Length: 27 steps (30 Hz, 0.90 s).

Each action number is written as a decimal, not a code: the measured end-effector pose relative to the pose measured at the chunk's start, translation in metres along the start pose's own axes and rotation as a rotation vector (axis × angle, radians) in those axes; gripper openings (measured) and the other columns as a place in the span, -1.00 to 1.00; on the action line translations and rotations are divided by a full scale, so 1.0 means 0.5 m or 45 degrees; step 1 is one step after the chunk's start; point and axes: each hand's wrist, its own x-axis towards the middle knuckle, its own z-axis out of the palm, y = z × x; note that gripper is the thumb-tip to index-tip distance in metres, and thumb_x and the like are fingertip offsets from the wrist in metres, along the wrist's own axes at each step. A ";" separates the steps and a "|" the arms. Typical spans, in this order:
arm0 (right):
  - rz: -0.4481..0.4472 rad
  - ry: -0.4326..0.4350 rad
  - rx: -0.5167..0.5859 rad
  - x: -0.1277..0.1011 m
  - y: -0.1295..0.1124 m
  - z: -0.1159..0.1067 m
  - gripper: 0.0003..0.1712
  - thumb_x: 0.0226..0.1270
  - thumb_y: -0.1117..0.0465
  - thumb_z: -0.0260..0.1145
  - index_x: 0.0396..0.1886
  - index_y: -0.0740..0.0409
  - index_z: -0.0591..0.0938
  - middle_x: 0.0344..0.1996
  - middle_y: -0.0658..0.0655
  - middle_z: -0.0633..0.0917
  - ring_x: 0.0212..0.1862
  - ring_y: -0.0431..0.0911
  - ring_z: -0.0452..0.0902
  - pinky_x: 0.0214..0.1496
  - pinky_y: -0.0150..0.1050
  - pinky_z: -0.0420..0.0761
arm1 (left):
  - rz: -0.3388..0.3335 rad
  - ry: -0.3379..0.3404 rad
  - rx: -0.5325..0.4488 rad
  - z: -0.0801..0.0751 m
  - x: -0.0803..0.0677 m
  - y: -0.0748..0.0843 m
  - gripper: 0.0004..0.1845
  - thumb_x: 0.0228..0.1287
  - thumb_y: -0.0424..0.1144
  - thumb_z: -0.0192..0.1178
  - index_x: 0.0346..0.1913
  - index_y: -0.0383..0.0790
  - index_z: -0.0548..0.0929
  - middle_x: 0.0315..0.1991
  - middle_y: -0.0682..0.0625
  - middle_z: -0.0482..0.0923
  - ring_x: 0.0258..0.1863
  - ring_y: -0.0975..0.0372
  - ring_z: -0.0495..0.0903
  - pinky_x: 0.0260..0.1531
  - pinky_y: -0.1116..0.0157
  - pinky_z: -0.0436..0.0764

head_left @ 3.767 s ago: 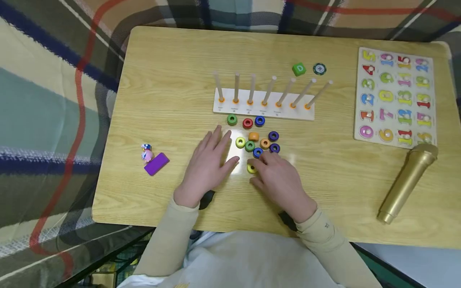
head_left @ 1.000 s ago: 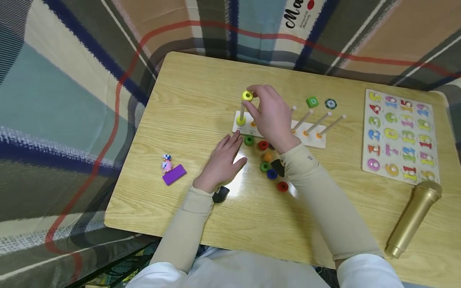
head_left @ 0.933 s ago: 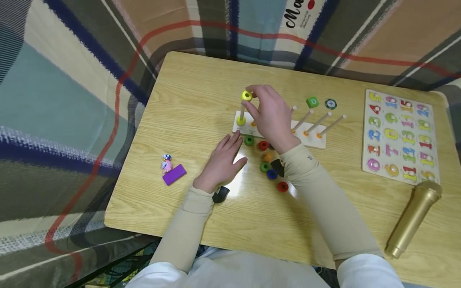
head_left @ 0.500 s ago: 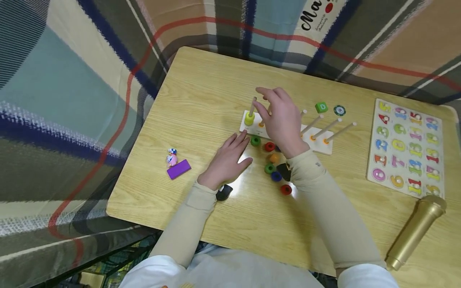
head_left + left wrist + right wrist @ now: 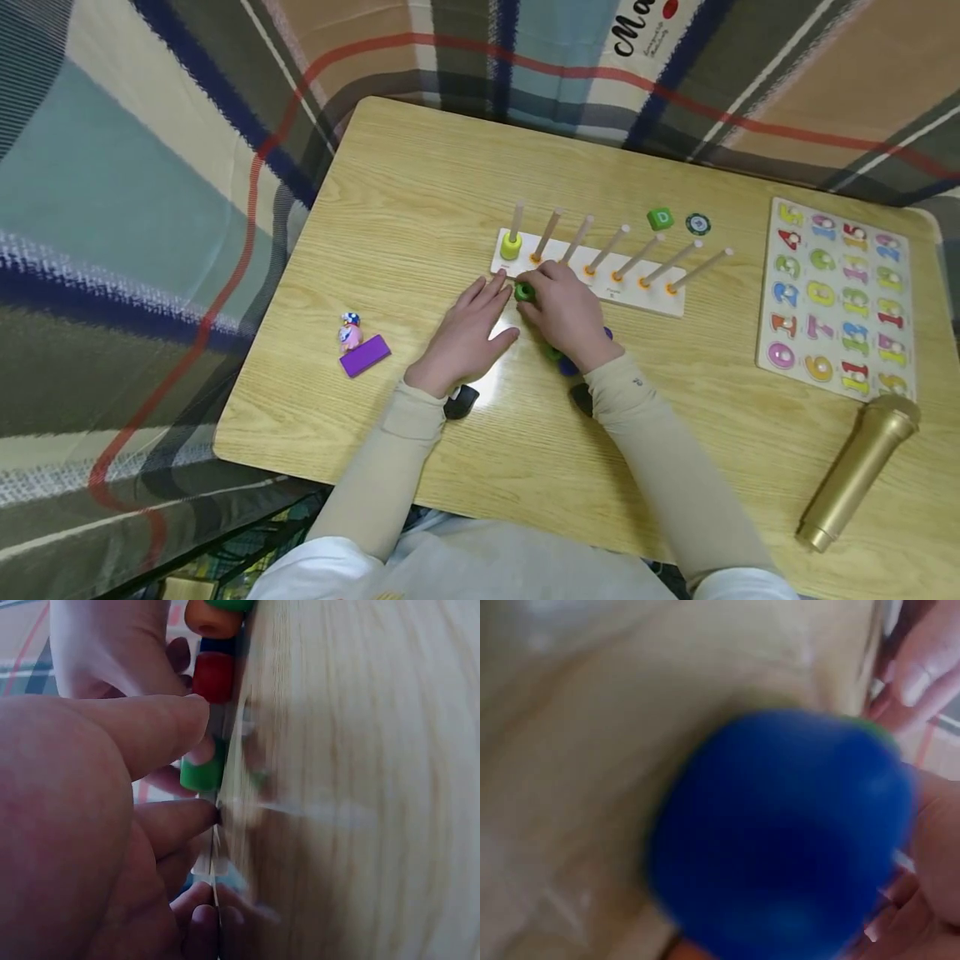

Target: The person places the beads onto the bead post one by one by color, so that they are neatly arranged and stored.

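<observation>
- Green ring at the table, just before the board; right hand's grip nearly closed, apparently pinching it, far side hidden.
- Left hand spread, holding nothing.
- Step, judged: picking up; yellow stack already pegged.
- Next: likely a lift, hole aligned over a bare peg.

grn ring, yel rings, purp block, plaid cloth

Beyond the bare left hand, the bare right hand pinches a small green rounded piece. A small red rounded piece sits nearby on the pale wood-grain tabletop.
</observation>
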 end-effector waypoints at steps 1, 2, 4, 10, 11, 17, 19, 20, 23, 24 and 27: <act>-0.003 -0.002 -0.009 -0.001 0.000 0.002 -0.59 0.38 0.08 0.41 0.16 0.10 0.68 0.02 0.15 0.66 0.08 0.06 0.61 0.02 -0.02 0.72 | 0.000 0.002 -0.006 0.000 0.000 0.000 -0.25 0.58 0.12 -0.05 0.64 -0.13 0.05 0.70 0.12 -0.29 0.69 0.07 -0.26 0.67 0.06 -0.13; 0.004 -0.001 -0.004 -0.003 0.001 0.002 -0.61 0.38 0.10 0.41 0.14 0.10 0.69 0.02 0.15 0.66 0.06 0.05 0.62 0.00 -0.02 0.72 | 0.000 0.003 -0.012 0.000 0.000 0.001 -0.25 0.58 0.12 -0.05 0.64 -0.13 0.05 0.70 0.12 -0.29 0.69 0.07 -0.26 0.67 0.06 -0.13; 0.036 0.002 0.039 -0.008 0.002 -0.003 -0.64 0.40 0.11 0.40 0.13 0.11 0.69 0.01 0.15 0.67 0.00 0.04 0.64 -0.06 -0.02 0.73 | -0.006 0.001 -0.015 0.000 -0.001 0.001 -0.25 0.58 0.12 -0.05 0.64 -0.13 0.06 0.70 0.13 -0.29 0.69 0.07 -0.26 0.66 0.05 -0.12; 0.117 0.207 0.238 -0.033 0.006 -0.045 -0.56 0.40 0.18 0.40 0.24 0.12 0.61 0.09 0.18 0.67 -0.24 0.00 0.67 -0.33 -0.11 0.65 | -0.016 0.006 -0.014 0.002 -0.001 -0.001 -0.25 0.57 0.12 -0.03 0.64 -0.12 0.07 0.70 0.14 -0.28 0.69 0.07 -0.24 0.66 0.02 -0.09; 0.116 0.282 0.270 -0.036 0.005 -0.055 -0.54 0.39 0.20 0.40 0.25 0.14 0.60 0.09 0.20 0.67 -0.26 0.01 0.67 -0.35 -0.14 0.62 | -0.014 0.009 -0.013 0.002 0.000 -0.001 -0.25 0.56 0.12 -0.02 0.64 -0.12 0.08 0.70 0.13 -0.28 0.69 0.07 -0.24 0.66 0.02 -0.09; 0.079 0.682 0.395 -0.019 -0.003 -0.105 -0.56 0.40 0.18 0.41 0.17 0.29 0.58 0.04 0.26 0.69 -0.29 0.07 0.64 -0.30 -0.16 0.57 | -0.015 0.012 -0.011 -0.001 0.000 -0.001 -0.24 0.55 0.12 -0.02 0.63 -0.15 0.09 0.70 0.10 -0.25 0.69 0.05 -0.24 0.66 0.03 -0.09; 0.080 0.728 0.414 -0.005 -0.009 -0.119 -0.58 0.41 0.17 0.40 0.15 0.28 0.59 0.04 0.27 0.68 -0.28 0.07 0.65 -0.25 -0.15 0.61 | -0.017 0.014 -0.013 -0.001 0.000 -0.002 -0.24 0.55 0.12 -0.01 0.63 -0.16 0.09 0.70 0.09 -0.25 0.69 0.05 -0.24 0.66 0.03 -0.09; 0.080 0.736 0.414 0.003 -0.012 -0.125 -0.58 0.41 0.17 0.39 0.15 0.28 0.59 0.04 0.27 0.67 -0.28 0.07 0.65 -0.23 -0.15 0.63 | -0.018 0.015 -0.013 -0.001 -0.001 -0.002 -0.24 0.55 0.11 -0.01 0.63 -0.16 0.10 0.70 0.09 -0.24 0.69 0.05 -0.23 0.66 0.03 -0.09; 0.109 0.718 0.378 0.022 -0.022 -0.136 -0.60 0.43 0.16 0.38 0.16 0.24 0.62 0.04 0.24 0.68 -0.30 0.05 0.63 -0.24 -0.16 0.58 | -0.015 0.015 -0.012 0.000 -0.001 -0.002 -0.24 0.55 0.11 -0.01 0.63 -0.16 0.09 0.70 0.09 -0.24 0.69 0.05 -0.23 0.66 0.02 -0.07; 0.120 0.709 0.359 0.026 -0.024 -0.138 -0.61 0.43 0.16 0.38 0.16 0.23 0.63 0.04 0.23 0.68 -0.31 0.05 0.61 -0.26 -0.17 0.55 | -0.012 0.014 -0.014 0.000 -0.001 -0.001 -0.24 0.55 0.11 -0.01 0.63 -0.16 0.09 0.70 0.09 -0.25 0.69 0.05 -0.23 0.66 0.02 -0.07; 0.152 0.679 0.294 0.033 -0.029 -0.142 -0.62 0.43 0.14 0.38 0.16 0.18 0.65 0.03 0.21 0.69 -0.35 0.04 0.57 -0.34 -0.21 0.46 | -0.005 0.012 -0.017 0.000 -0.001 0.000 -0.24 0.56 0.11 -0.02 0.63 -0.16 0.08 0.70 0.10 -0.25 0.69 0.05 -0.22 0.65 0.00 -0.05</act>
